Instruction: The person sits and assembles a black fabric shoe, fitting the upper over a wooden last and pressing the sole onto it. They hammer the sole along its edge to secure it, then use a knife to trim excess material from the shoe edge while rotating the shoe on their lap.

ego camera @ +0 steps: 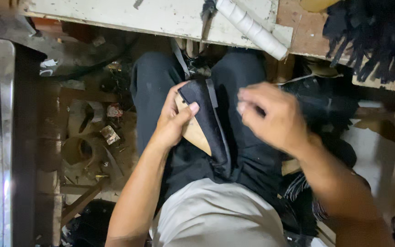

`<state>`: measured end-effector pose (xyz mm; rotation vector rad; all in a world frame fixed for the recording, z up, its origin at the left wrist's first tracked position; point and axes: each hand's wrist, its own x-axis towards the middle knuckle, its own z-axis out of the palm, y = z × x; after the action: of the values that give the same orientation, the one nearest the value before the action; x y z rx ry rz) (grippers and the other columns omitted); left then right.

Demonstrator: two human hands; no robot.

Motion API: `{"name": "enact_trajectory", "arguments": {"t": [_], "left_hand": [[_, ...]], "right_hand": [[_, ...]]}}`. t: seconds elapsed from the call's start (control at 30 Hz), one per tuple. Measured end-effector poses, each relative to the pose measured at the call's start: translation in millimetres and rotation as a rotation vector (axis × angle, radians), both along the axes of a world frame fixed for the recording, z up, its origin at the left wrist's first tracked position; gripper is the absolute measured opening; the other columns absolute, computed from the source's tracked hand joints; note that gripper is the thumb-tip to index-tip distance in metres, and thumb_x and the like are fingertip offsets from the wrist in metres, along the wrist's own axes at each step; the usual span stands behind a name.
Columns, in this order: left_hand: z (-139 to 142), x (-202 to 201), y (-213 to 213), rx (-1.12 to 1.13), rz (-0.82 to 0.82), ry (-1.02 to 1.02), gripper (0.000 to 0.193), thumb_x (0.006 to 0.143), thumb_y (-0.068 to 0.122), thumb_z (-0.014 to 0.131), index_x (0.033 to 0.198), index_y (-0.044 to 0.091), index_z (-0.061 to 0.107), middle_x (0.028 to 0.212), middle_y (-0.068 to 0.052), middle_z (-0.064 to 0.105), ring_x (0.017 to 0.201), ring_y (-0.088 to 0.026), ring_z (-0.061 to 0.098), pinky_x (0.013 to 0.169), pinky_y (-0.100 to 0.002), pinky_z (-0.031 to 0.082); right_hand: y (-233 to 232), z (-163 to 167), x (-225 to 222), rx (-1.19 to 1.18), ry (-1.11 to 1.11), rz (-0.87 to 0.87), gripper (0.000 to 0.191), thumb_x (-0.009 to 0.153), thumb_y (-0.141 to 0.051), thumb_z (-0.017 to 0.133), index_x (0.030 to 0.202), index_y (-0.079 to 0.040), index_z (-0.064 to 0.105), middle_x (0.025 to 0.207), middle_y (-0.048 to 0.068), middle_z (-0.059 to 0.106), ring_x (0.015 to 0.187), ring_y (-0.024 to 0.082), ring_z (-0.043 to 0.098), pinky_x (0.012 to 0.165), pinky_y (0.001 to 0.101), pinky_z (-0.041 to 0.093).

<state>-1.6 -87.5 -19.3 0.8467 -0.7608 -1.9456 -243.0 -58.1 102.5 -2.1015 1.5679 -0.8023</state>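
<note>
Our left hand (172, 120) is clamped on a black fabric shoe upper with a tan pointed sole (202, 120), held over our lap. Our right hand (270, 116) hovers just beside it, fingers loosely curled, gripping nothing.

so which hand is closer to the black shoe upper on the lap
Left. The left hand grips the black shoe upper, thumb on it; the right hand hovers just beside it, blurred, not touching.

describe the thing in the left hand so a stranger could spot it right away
Start at the person's lap, the dark trousers in the middle of the view. The left hand grips a shoe piece there. It is black fabric over a pale tan sole, the only two-toned thing on the lap.
</note>
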Motion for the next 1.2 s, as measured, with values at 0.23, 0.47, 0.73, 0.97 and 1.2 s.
{"name": "enact_trajectory", "arguments": {"t": [0.23,0.47,0.73,0.97,1.2], "left_hand": [[-12,-23,-7,-0.036,-0.064,-0.14,0.058,0.089,0.007,0.077,0.14,0.002,0.05,0.116,-0.006,0.066,0.102,-0.014,0.064,0.091,-0.031,0.053],[-17,-21,-11,0.067,-0.115,-0.195,0.061,0.082,0.007,0.078,0.137,0.006,0.051,0.112,-0.004,0.068,0.1,-0.013,0.065,0.092,-0.031,0.055],[-15,-22,-12,0.052,-0.102,-0.109,0.056,0.085,0.005,0.079,0.135,0.004,0.053,0.111,-0.004,0.067,0.101,-0.012,0.065,0.092,-0.029,0.055],[-12,-28,-8,0.097,-0.15,-0.19,0.055,0.082,0.005,0.08,0.132,0.005,0.054,0.109,-0.002,0.068,0.098,-0.01,0.065,0.089,-0.029,0.056],[-10,-36,-5,0.005,-0.179,-0.238,0.055,0.081,0.006,0.086,0.128,0.003,0.057,0.105,-0.003,0.067,0.096,-0.009,0.064,0.086,-0.028,0.056]], "right_hand": [[-109,5,-9,-0.499,0.496,-0.019,0.038,0.091,-0.011,0.078,0.126,0.0,0.065,0.123,0.017,0.066,0.108,0.038,0.062,0.092,0.0456,0.051],[-118,-4,-22,-0.232,0.287,0.12,0.047,0.092,-0.003,0.075,0.137,-0.003,0.062,0.113,0.017,0.063,0.102,0.037,0.064,0.087,0.0456,0.052],[31,-16,-23,0.592,-1.122,-0.1,0.062,0.098,-0.009,0.065,0.154,-0.003,0.039,0.093,0.012,0.063,0.076,0.022,0.067,0.068,0.0374,0.06],[67,-44,-28,0.864,-0.818,-0.357,0.035,0.094,-0.009,0.064,0.127,0.002,0.064,0.06,0.005,0.063,0.051,0.011,0.058,0.052,0.0275,0.048],[47,-49,-19,0.941,-0.515,-0.338,0.024,0.09,-0.01,0.072,0.111,0.0,0.074,0.056,0.003,0.064,0.044,0.009,0.055,0.041,0.0268,0.043]]}}
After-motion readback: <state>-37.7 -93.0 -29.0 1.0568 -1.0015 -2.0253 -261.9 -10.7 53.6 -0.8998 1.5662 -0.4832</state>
